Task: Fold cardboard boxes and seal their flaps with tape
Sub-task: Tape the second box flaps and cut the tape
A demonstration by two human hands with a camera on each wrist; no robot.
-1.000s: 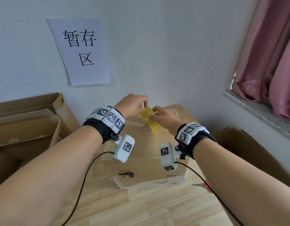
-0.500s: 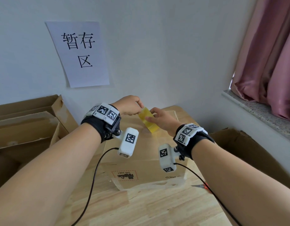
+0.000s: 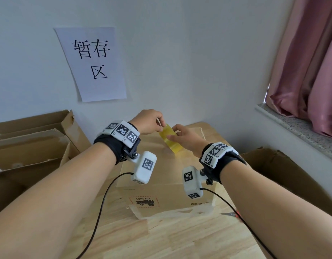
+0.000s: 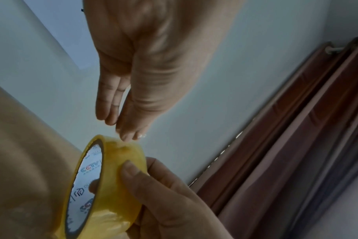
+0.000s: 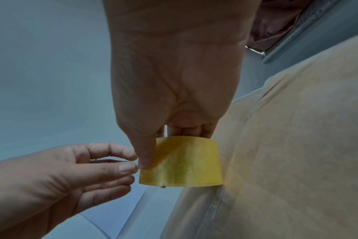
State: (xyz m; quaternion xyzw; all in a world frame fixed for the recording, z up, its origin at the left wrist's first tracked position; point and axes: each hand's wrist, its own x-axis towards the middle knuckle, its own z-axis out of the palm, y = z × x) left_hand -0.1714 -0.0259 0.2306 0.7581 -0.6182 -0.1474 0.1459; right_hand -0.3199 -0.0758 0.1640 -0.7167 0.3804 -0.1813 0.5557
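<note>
The box (image 3: 167,176) stands folded and closed on the surface (image 3: 161,238), with old clear tape along its near bottom edge. Above its top, toward 12 o'clock, the right hand (image 3: 185,136) grips the tape roll (image 3: 170,140). The left hand (image 3: 150,121), at the roll's 10 o'clock, pinches at the tape's loose end. Judging by this, no fresh strip is on yet; sealing the top remains.

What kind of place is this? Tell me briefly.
Probably a storage or packing corner of a room: a paper sign reading 暂存区 on the wall, cardboard boxes piled beside a wooden table, and a curtained window.
</note>
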